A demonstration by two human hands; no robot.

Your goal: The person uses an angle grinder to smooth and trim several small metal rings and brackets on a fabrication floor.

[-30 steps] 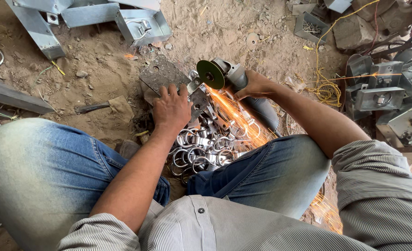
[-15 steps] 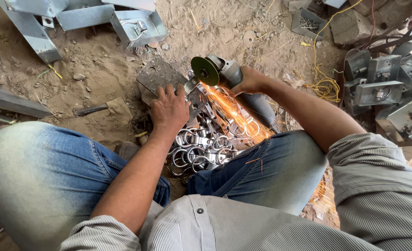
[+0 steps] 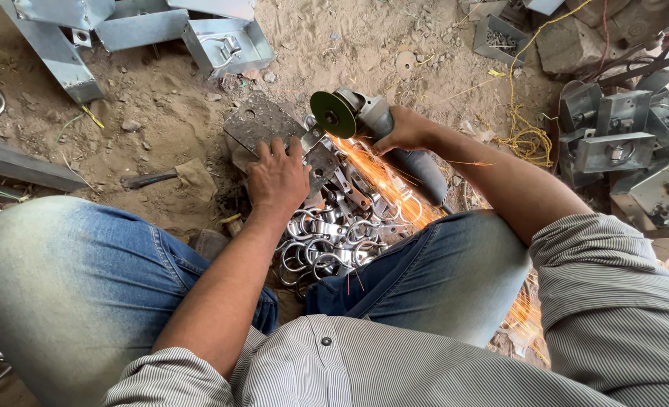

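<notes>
sparks (image 3: 380, 177) fly where grinder (image 3: 365, 117) meets plate (image 3: 274, 128) under left hand (image 3: 278, 177).

We see grey brackets (image 3: 221, 41) on the sand up top, yellow cord (image 3: 527, 139) coiled right, metal boxes (image 3: 613, 147) stacked beyond it.

The left hand (image 3: 278, 177) is lying palm down with its fingers spread forward, its bare forearm stretching straight out between the bent knees. The right hand (image 3: 404, 130) is curling closed in a firm grip, its forearm angling in from the right, sleeve pushed up near the elbow.
</notes>
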